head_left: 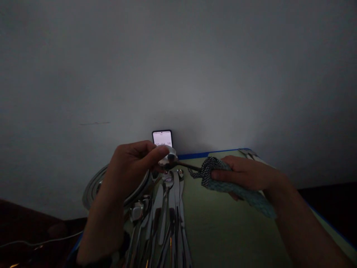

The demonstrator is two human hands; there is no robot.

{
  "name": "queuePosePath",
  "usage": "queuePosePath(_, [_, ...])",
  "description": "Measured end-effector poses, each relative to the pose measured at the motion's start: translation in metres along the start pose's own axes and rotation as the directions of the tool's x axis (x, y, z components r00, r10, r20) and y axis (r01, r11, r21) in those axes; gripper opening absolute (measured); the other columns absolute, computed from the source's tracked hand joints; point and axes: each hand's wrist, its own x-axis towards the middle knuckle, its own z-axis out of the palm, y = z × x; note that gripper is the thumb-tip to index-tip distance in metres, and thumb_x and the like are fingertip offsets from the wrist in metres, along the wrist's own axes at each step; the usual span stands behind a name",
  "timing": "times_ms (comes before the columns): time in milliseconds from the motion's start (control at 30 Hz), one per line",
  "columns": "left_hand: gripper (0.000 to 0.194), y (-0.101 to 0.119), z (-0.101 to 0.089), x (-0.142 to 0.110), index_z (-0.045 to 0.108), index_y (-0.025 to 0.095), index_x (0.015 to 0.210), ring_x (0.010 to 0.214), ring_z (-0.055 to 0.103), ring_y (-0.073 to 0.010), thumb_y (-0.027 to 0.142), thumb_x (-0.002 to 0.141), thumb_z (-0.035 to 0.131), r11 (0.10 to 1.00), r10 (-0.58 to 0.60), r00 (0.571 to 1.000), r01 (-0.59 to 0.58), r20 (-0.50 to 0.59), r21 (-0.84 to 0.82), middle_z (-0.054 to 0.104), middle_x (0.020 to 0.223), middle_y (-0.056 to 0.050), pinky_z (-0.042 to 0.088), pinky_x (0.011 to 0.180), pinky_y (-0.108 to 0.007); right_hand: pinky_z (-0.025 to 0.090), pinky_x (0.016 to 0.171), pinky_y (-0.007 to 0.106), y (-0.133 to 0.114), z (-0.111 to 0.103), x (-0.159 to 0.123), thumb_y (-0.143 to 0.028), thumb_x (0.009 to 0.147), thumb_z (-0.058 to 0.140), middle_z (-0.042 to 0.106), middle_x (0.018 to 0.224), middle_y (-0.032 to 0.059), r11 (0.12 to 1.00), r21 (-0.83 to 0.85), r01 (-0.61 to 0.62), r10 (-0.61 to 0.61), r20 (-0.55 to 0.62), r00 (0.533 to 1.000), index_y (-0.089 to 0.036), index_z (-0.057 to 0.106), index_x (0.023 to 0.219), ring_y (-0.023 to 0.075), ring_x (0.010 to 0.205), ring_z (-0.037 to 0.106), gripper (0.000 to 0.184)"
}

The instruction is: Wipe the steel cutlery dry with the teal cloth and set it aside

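A shiny metal spoon (170,155) is held level above the table between both hands. My left hand (136,156) pinches its bowl between thumb and fingers. My right hand (245,173) is closed round a pale green cloth (259,203) with a dark checked edge, and the cloth wraps the far part of the spoon's handle. Between the hands, a short stretch of the handle shows bare. Below my left hand lies a bunch of metal cutlery (161,216), with several knives and spoons side by side. The spoon's handle end is hidden in the cloth.
A lit phone (162,137) showing a timer leans against the grey wall (178,74). Round metal plates or lids (93,186) sit behind my left forearm. More cutlery (248,152) lies at the green, blue-edged table's (223,238) back right. A white cable (41,243) runs at lower left.
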Motion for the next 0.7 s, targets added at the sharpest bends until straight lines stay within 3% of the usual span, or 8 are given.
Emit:
queuePosePath(100, [0.026,0.006,0.006,-0.001,0.061,0.017,0.054,0.044,0.055,-0.0070,0.032,0.075,0.062,0.994,0.004,0.990,0.011,0.138,-0.112,0.061,0.046,0.004,0.040,0.045,-0.016,0.041,0.050,0.017,-0.010,0.004,-0.002,-0.035,0.086,0.049,0.055,0.065,-0.0040,0.982,-0.150,0.111,-0.122,-0.066,0.990,-0.018,0.054,0.077,0.0075,0.054,0.052,0.021])
queuePosePath(167, [0.026,0.011,0.014,-0.001,0.061,0.017,0.054,0.045,0.056,-0.0074,0.032,0.075,0.063,0.990,0.008,0.952,0.035,0.306,-0.137,0.064,0.049,0.004,0.040,0.044,-0.015,0.042,0.055,0.018,-0.017,0.009,-0.003,-0.033,0.087,0.049,0.058,0.073,-0.0029,0.963,-0.233,0.136,-0.160,-0.090,0.983,-0.018,0.058,0.083,0.0093,0.062,0.053,0.018])
queuePosePath(233, [0.027,0.014,0.022,-0.001,0.061,0.017,0.055,0.045,0.056,-0.0069,0.034,0.076,0.062,0.991,0.002,0.918,0.050,0.396,-0.121,0.064,0.050,0.004,0.039,0.043,-0.014,0.041,0.056,0.018,-0.023,0.014,-0.004,-0.032,0.087,0.048,0.059,0.074,-0.0029,0.950,-0.280,0.139,-0.176,-0.112,0.978,-0.019,0.060,0.086,0.0101,0.064,0.053,0.018])
queuePosePath(433, [0.036,0.013,0.030,0.000,0.060,0.016,0.054,0.041,0.051,-0.0055,0.040,0.081,0.055,0.999,-0.004,0.925,-0.011,0.379,0.038,0.062,0.046,0.003,0.034,0.040,-0.015,0.039,0.058,0.018,-0.026,0.017,0.001,-0.033,0.089,0.046,0.060,0.073,-0.0037,0.934,-0.326,0.147,-0.214,-0.180,0.960,-0.019,0.060,0.083,0.0092,0.062,0.051,0.021])
queuePosePath(567, [0.038,0.012,0.026,-0.001,0.058,0.016,0.056,0.037,0.044,-0.0049,0.044,0.081,0.054,0.999,-0.012,0.915,-0.006,0.404,0.045,0.060,0.045,0.003,0.030,0.036,-0.015,0.038,0.053,0.018,-0.021,0.013,0.004,-0.037,0.089,0.045,0.057,0.070,-0.0037,0.954,-0.269,0.132,-0.170,-0.120,0.978,-0.018,0.058,0.084,0.0086,0.058,0.048,0.023])
queuePosePath(700, [0.037,0.011,0.018,-0.002,0.054,0.016,0.054,0.034,0.039,-0.0043,0.043,0.079,0.055,0.998,-0.054,0.904,0.032,0.424,0.059,0.053,0.039,0.005,0.027,0.035,-0.014,0.041,0.061,0.018,-0.018,0.009,0.004,-0.036,0.089,0.046,0.060,0.079,-0.0028,0.932,-0.306,0.196,-0.217,-0.037,0.975,-0.019,0.058,0.090,0.0099,0.067,0.052,0.020])
